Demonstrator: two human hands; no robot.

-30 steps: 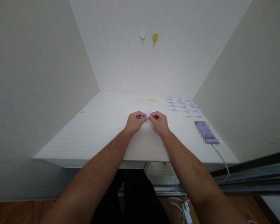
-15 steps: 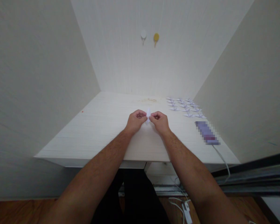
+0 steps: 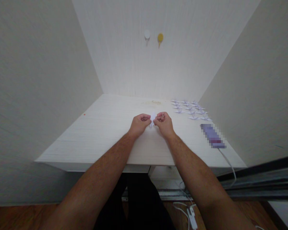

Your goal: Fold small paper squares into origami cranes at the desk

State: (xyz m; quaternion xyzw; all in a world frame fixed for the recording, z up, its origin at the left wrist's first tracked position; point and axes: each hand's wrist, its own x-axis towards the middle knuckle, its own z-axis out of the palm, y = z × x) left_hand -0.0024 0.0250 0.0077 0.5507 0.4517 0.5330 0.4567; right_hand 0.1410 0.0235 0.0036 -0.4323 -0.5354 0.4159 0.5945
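Note:
A small piece of folded white paper stands between my hands over the middle of the desk. My left hand pinches its left side between thumb and fingers. From the other side, my right hand is closed on the paper's right edge, thumb and fingertips bent toward it. Fingers cover part of the paper, so its exact folds are hard to make out. At the back right, several white folded paper cranes sit in rows.
The white desk has walls on three sides. A pixelated phone-like device lies at the right, with a white cable running over the front edge. Two hooks, one white and one yellow, are on the back wall. A power strip lies on the floor.
My right hand's fingers have lifted and shifted slightly at the paper, which leans a little differently. My left hand stays nearly in place.

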